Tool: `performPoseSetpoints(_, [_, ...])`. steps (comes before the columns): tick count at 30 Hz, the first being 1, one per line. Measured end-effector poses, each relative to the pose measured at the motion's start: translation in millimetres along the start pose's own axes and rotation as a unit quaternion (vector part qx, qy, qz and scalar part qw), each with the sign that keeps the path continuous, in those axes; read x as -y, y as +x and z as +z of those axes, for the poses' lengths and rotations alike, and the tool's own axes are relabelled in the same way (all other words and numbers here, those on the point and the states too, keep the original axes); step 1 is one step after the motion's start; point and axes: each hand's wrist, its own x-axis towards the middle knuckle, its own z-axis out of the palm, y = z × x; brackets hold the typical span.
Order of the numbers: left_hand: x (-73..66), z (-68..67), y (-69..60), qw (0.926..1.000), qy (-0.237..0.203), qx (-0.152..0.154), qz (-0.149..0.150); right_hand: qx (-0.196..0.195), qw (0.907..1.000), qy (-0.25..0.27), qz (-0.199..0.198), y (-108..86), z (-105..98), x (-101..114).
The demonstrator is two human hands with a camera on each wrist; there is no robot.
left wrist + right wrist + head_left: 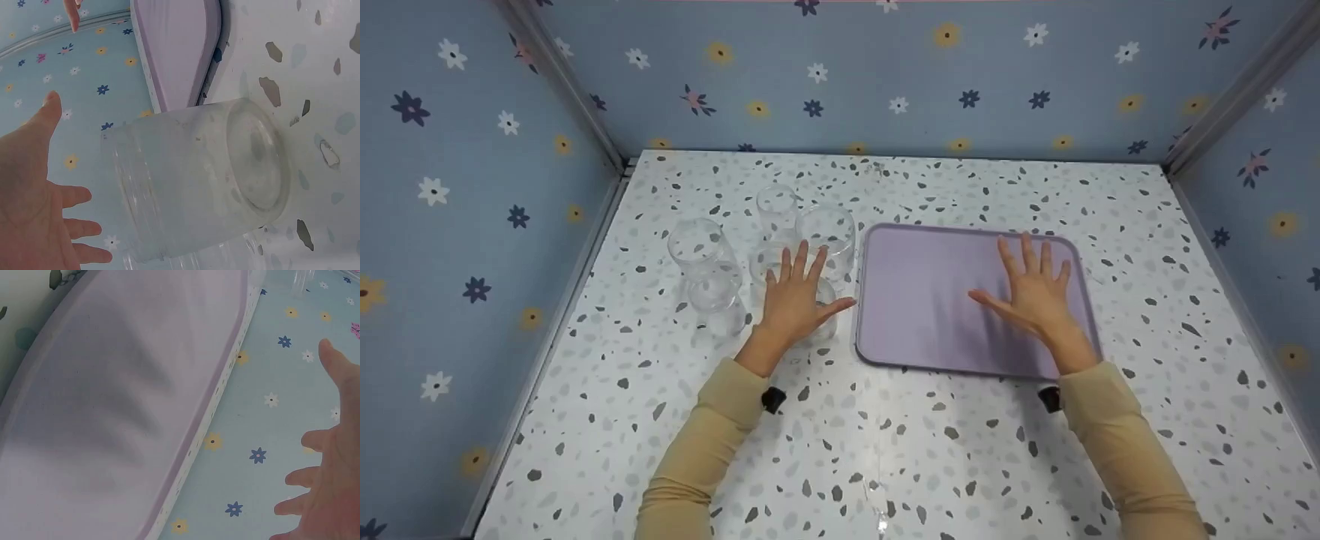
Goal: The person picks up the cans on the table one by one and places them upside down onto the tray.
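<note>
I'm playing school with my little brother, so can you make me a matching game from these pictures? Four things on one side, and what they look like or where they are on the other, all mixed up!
Things:
1. Tray
2. Containers
3. Right hand
4. Wall

Matches:
A. Blue with flowers
B. Held above the tray, spread wide
C. Light purple
D. See-through

Right pairs:
1-C
2-D
3-B
4-A
</note>
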Motion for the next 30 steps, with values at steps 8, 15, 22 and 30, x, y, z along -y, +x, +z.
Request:
performPoseSetpoints(8, [-0.6,1.4,-3.9,1.0,0.003,0.003,-0.001,-0.012,0.9998,-0.002,-0.018,0.2,1.6,0.0])
performPoseSetpoints(15, [-0.2,3.3,-7.7,0.9998,-0.003,0.016,-0.008,-0.022,0.9993,-0.001,-0.029,-0.1,3.5,1.0])
performPoseSetpoints(22, [0.6,6.3,-8.6,0.9998,-0.007,0.015,-0.014,-0.01,0.9995,0.003,-0.029,0.2,4.7,4.0])
performPoseSetpoints(30, [1.2,11.1,-9.4,1.0,0.002,-0.009,0.0,-0.036,0.9987,0.005,-0.036,-2.3,6.9,7.7])
